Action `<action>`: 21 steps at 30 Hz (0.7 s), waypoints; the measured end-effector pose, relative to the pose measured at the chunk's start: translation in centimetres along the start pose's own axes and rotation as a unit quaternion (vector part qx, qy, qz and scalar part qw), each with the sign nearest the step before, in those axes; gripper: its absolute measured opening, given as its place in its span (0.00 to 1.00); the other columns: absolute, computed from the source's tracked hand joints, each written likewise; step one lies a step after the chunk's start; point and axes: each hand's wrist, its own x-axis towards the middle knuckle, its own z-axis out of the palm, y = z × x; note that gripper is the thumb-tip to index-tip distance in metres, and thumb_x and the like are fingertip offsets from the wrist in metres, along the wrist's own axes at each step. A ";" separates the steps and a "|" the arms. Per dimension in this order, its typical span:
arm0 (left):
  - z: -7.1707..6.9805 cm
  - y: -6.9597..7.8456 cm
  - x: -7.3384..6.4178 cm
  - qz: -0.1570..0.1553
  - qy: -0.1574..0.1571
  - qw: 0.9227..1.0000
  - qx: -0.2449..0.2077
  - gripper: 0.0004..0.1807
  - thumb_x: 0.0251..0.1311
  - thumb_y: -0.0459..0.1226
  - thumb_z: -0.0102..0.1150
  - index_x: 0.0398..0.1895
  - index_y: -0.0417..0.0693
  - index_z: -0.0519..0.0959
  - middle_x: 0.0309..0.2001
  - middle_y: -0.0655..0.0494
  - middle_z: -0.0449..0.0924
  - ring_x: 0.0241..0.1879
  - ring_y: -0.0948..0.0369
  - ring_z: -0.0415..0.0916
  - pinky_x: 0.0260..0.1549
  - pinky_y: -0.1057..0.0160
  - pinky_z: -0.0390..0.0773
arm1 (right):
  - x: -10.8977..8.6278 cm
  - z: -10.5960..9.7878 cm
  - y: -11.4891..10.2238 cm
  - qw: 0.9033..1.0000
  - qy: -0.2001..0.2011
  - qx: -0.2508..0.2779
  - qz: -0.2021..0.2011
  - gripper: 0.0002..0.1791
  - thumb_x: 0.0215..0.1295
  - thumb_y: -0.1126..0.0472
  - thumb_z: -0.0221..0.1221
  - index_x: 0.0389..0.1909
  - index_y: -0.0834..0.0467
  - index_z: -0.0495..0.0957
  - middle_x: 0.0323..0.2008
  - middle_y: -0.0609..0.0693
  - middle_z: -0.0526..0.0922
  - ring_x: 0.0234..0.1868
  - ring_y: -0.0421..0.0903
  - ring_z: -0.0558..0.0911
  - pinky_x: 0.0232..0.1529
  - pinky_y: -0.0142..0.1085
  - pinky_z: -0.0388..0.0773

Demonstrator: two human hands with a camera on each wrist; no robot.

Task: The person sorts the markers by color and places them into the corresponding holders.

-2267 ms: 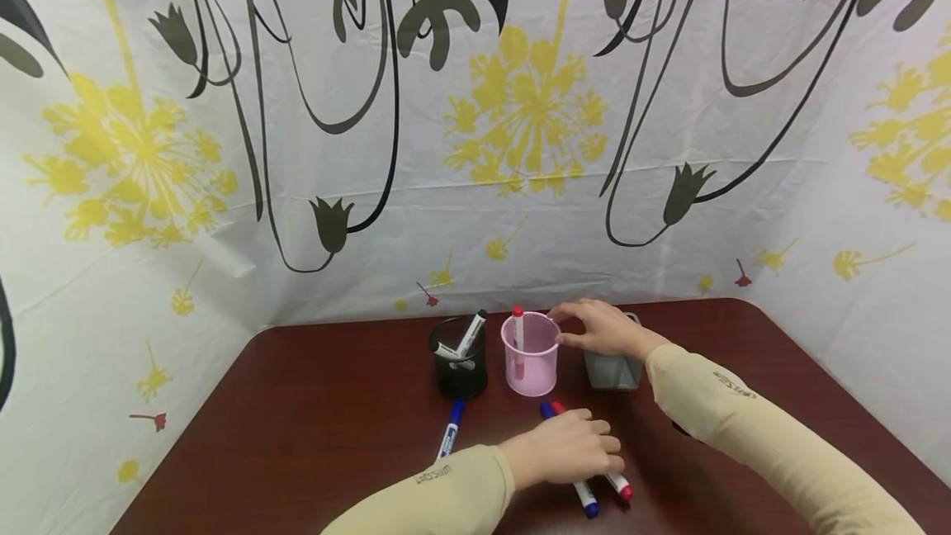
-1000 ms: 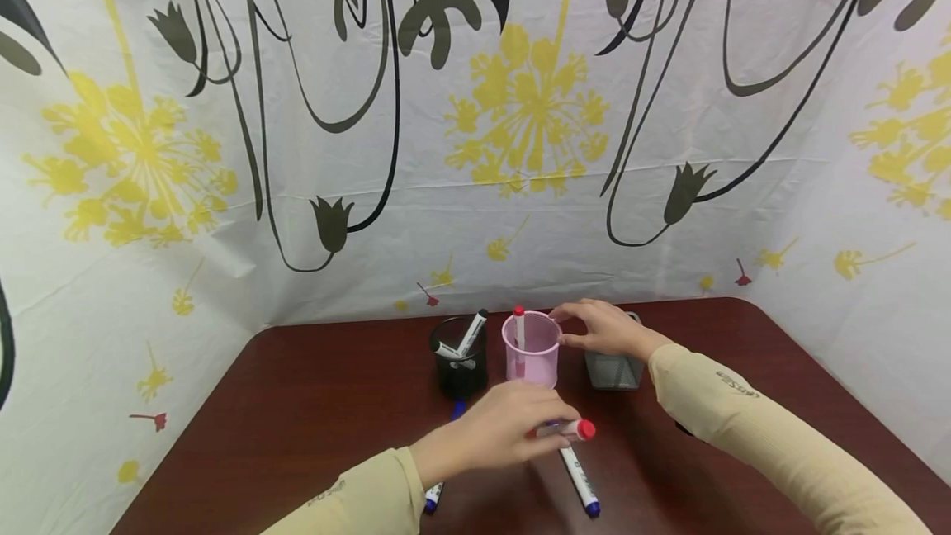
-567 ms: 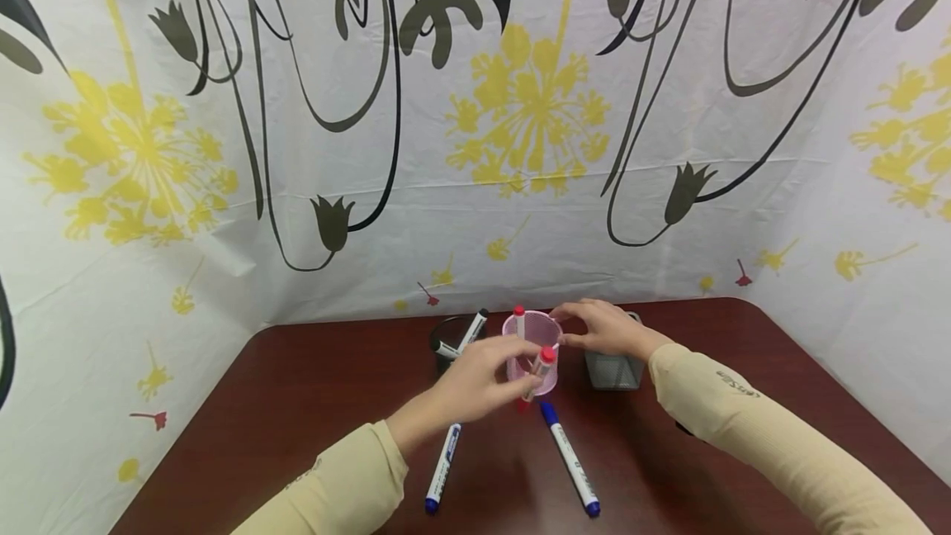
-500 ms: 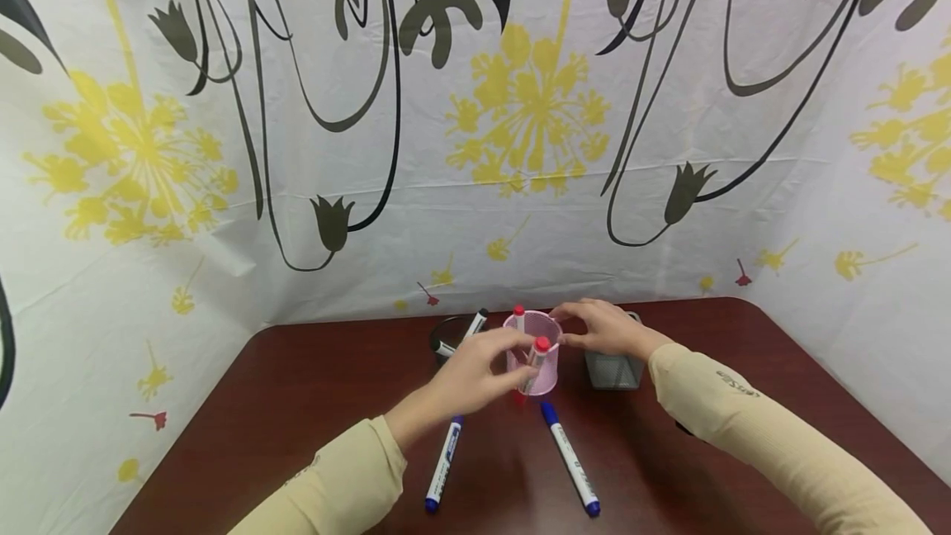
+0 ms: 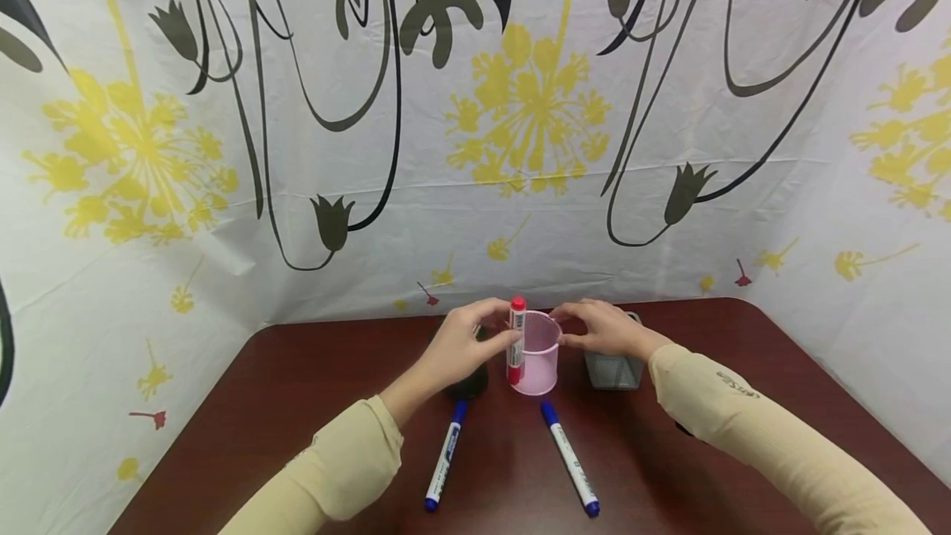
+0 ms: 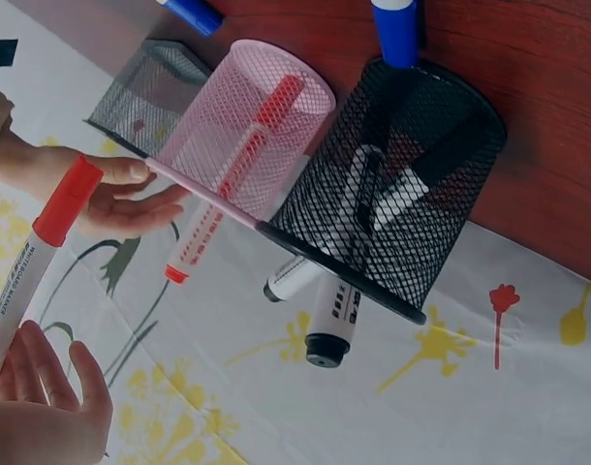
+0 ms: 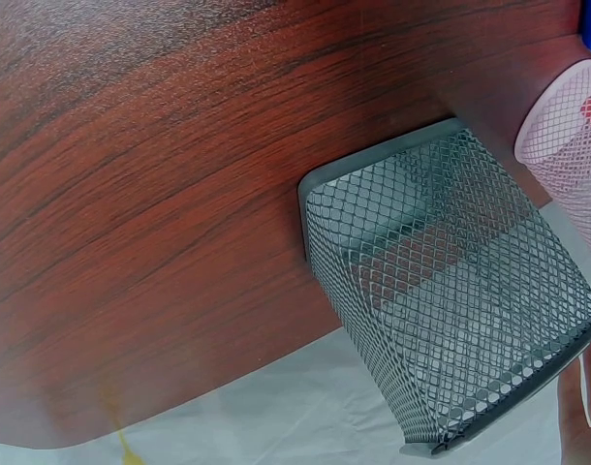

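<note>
The left hand (image 5: 462,345) pinches a red marker (image 5: 517,351) near the pink cup (image 5: 541,368) held by the right hand (image 5: 603,329); a slack pinch could drop the marker onto the bench (image 5: 327,378).

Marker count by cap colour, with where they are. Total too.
Red markers: 2 (one in the left hand, one in the pink cup)
Blue markers: 2 (on the table)
Black markers: 2 (in the black cup)
Total: 6

Three mesh holders (image 5: 542,371); two red markers (image 5: 516,322); two blue markers (image 5: 570,459); two black markers (image 6: 336,305).
</note>
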 end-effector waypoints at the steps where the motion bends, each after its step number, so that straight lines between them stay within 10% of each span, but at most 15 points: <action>1: -0.1 0.0 0.1 -0.008 0.001 1.000 -0.003 0.13 0.52 0.34 0.60 0.42 0.41 0.76 0.37 0.55 0.78 0.33 0.63 0.75 0.35 0.61 0.74 | 0.0 0.0 0.0 1.000 0.001 -0.001 0.000 0.22 0.54 0.54 0.61 0.48 0.60 0.74 0.43 0.49 0.77 0.42 0.48 0.74 0.40 0.46 0.71; 21: -0.5 -1.5 3.5 -0.033 0.025 0.999 -0.011 0.14 0.54 0.36 0.59 0.44 0.42 0.75 0.38 0.56 0.77 0.36 0.65 0.74 0.40 0.61 0.72 | 0.1 -0.1 0.0 1.000 0.005 0.001 -0.002 0.21 0.53 0.55 0.61 0.48 0.59 0.75 0.42 0.49 0.78 0.41 0.47 0.74 0.40 0.45 0.71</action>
